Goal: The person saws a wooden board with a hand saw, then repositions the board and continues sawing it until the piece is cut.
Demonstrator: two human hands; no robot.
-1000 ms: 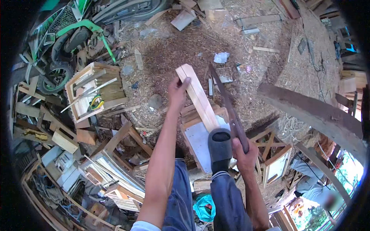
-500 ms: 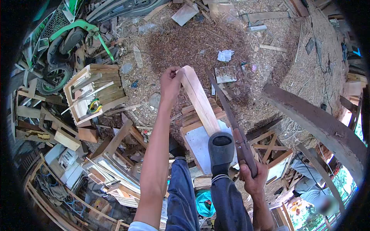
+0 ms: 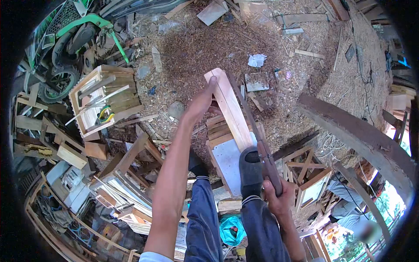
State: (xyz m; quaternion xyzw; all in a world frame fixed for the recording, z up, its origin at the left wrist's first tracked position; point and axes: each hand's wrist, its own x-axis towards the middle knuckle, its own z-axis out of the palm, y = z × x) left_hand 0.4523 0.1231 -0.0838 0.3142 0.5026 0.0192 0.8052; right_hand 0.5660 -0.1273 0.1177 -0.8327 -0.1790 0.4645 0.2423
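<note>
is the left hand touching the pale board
Touching. The head view shows the left hand holding the pale board near its far end, thumb on top.

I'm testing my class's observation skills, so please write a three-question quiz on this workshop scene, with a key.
1. Which hand holds the long-bladed tool?
2. True or false: the left thumb lies near the end of the board farthest from the slipper.
3. What colour is the bag between the trouser legs? a) yellow b) turquoise c) white

Key:
1. The right hand.
2. True.
3. b
</note>
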